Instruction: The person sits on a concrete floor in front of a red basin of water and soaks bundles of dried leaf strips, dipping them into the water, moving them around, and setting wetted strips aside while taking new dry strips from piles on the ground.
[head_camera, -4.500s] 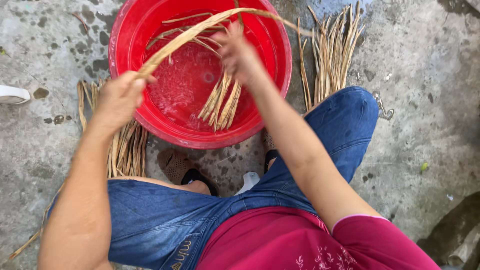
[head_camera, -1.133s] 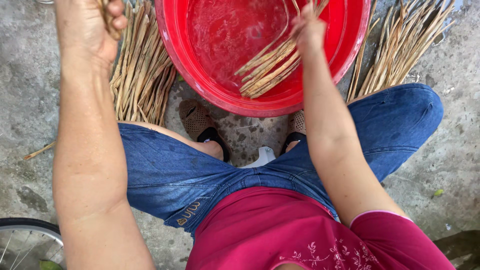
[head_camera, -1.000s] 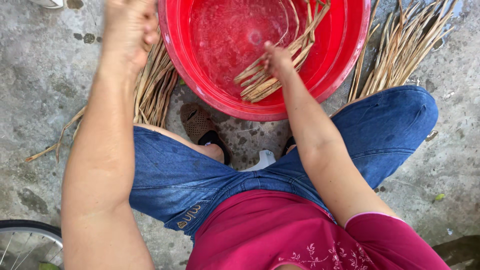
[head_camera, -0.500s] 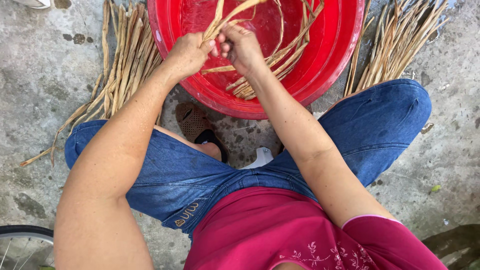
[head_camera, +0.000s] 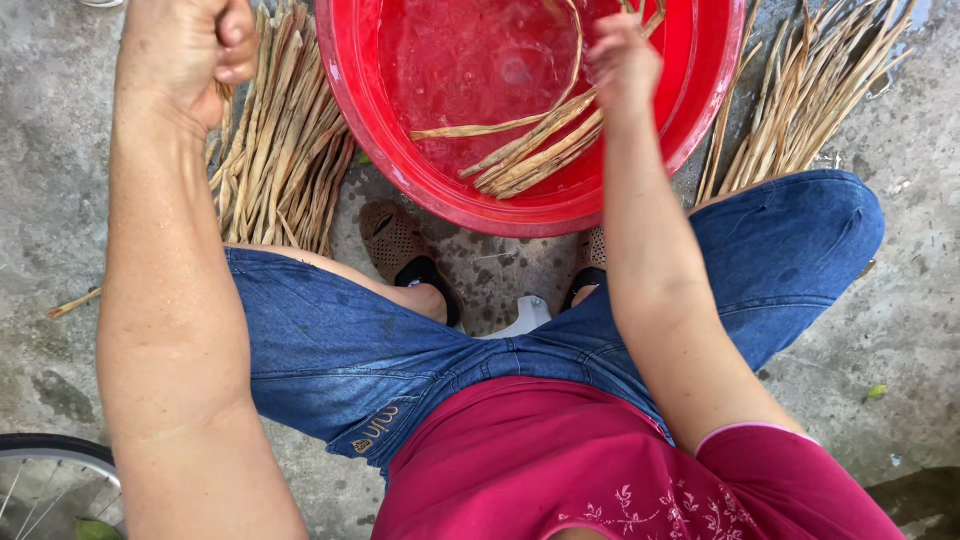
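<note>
I squat over a red plastic basin (head_camera: 440, 195) of water in which several tan dried plant strips (head_camera: 530, 150) soak. My right hand (head_camera: 622, 62) is over the basin's right half, its fingers closed on one curved strip that rises out of the water. My left hand (head_camera: 185, 50) is a closed fist, raised at the upper left above a pile of strips (head_camera: 285, 150) on the ground. I cannot make out anything inside the fist.
A second pile of strips (head_camera: 800, 90) fans out right of the basin on the concrete floor (head_camera: 900, 300). My brown sandal (head_camera: 400, 245) sits under the basin's near rim, with a white stool edge (head_camera: 525, 315) between my knees. A bicycle wheel (head_camera: 50, 450) shows at lower left.
Half a second ago both hands met over the basin on one strip. My left hand has since swung out left over the pile, and my right hand stays above the water.
</note>
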